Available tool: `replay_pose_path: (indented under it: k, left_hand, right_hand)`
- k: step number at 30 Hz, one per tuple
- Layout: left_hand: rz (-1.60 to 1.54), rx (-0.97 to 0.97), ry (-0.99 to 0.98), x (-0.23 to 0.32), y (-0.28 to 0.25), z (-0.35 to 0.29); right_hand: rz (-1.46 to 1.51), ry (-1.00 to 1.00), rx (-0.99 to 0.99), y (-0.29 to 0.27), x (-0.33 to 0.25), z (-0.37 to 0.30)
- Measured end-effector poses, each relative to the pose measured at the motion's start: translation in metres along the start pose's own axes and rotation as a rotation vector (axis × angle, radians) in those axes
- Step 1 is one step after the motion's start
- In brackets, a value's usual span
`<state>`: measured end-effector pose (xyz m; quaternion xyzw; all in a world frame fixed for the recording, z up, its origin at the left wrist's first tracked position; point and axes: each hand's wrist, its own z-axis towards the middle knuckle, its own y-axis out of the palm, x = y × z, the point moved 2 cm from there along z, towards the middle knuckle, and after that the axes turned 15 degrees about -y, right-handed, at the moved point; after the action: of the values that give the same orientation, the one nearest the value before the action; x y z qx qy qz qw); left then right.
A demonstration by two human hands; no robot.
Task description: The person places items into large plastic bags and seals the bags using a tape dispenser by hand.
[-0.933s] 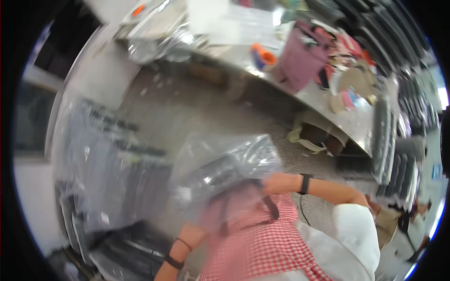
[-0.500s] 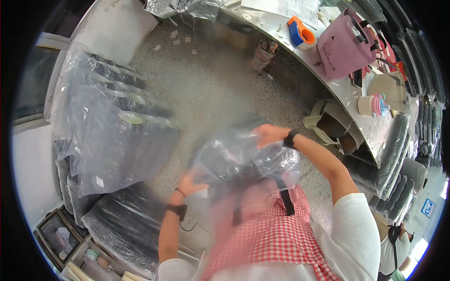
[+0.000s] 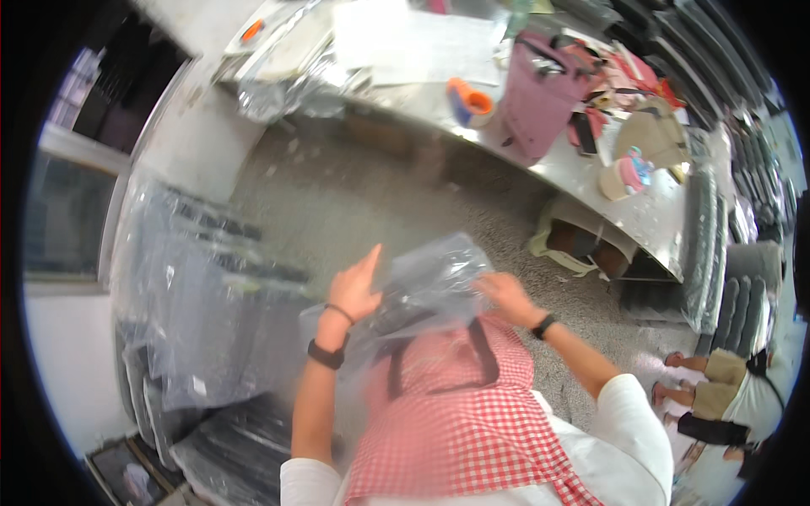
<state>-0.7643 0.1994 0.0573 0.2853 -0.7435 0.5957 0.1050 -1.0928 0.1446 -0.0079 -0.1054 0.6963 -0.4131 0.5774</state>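
Note:
In front of my apron I have a clear plastic bag (image 3: 439,268) with something dark inside; blur hides what it is. My left hand (image 3: 358,287) is at the bag's left side, its fingers stretched out and pointing away from me. On the other side, my right hand (image 3: 509,298) has its fingers bent over the bag's right edge. The bag's near part hangs loose against the red-and-white checked apron (image 3: 456,438). Dark bands, blurred, show across the apron's upper part.
Plastic-covered dark pieces (image 3: 228,329) hang or stack at left. A table (image 3: 650,223) curves along the far side, bearing a pink bag (image 3: 540,101), a tape dispenser (image 3: 469,103) and a cup (image 3: 623,179). Beneath it stands a pale stool (image 3: 553,244). Another person (image 3: 734,379) is at right.
The view has shifted, showing more of the table. My left hand has moved up and away from me, fingers now straighter. My right hand is lower and nearer the bag's right edge.

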Motion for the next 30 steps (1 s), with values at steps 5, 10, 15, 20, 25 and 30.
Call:
replay_pose_path:
  k: [5,10,15,20,25,30]
  left_hand:
    - [0.140,0.253,0.195,0.018,0.037,0.040]
    - [0.229,0.193,0.293,0.057,0.060,0.018]
    - [0.230,0.301,0.156,0.046,0.041,0.031]
    - [0.218,0.257,0.230,0.040,0.046,0.030]
    - [0.265,0.178,0.494,0.063,0.063,0.005]
    - [0.431,-0.038,0.419,0.050,0.039,-0.029]
  right_hand:
    - [-0.123,-0.277,0.071,0.055,-0.012,0.057]
    - [0.048,-0.305,0.395,0.035,-0.012,0.063]
    - [0.027,-0.410,0.282,0.040,-0.002,0.056]
    - [0.077,-0.453,0.269,0.042,-0.011,0.077]
    - [-0.153,-0.505,0.553,0.027,-0.012,0.094]
    - [0.012,-0.587,0.016,0.050,0.002,0.075]
